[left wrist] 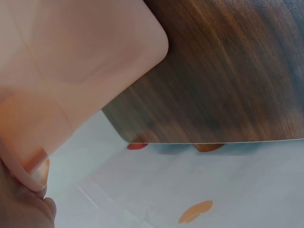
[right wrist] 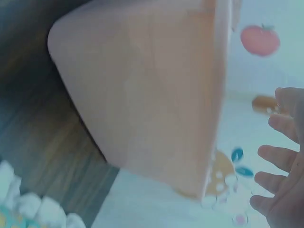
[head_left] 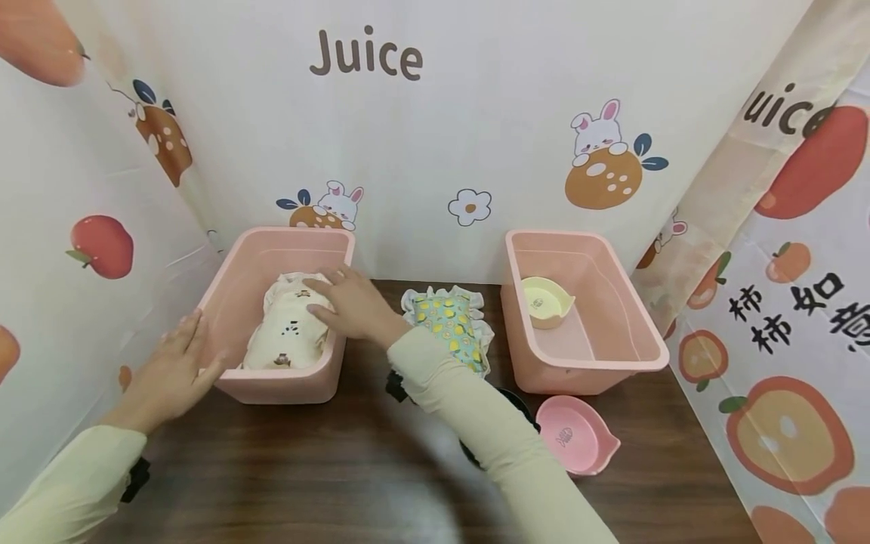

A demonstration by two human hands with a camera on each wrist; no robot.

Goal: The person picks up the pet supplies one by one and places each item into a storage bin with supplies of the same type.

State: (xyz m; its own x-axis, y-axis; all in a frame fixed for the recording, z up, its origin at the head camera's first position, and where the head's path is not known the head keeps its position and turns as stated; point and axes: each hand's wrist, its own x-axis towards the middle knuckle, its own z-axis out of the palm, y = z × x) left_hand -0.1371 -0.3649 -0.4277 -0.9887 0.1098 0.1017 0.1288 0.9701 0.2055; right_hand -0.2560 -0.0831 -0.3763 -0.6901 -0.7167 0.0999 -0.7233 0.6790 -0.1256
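Note:
A small cream pillow [head_left: 288,332] with ruffled edges and small printed figures lies inside the left pink bin [head_left: 285,389]. My right hand [head_left: 350,302] is over the bin's right side, by the pillow, its fingers spread; whether they touch the pillow cannot be told. In the right wrist view that hand [right wrist: 285,166] shows spread fingers beyond the bin wall [right wrist: 137,95]. At the bin's left front rim is my left hand [head_left: 163,374], fingers extended and holding nothing visible. Only a small part of the left hand [left wrist: 26,206] appears in the left wrist view, beside the rim.
A teal, lemon-print ruffled pillow [head_left: 445,325] lies between the bins. The right pink bin [head_left: 564,378] holds a pale yellow dish [head_left: 546,301]. In front of it are a pink dish [head_left: 574,434] and a black round item [head_left: 516,400], partly behind my right sleeve. Printed cloth walls surround the brown table [head_left: 306,468].

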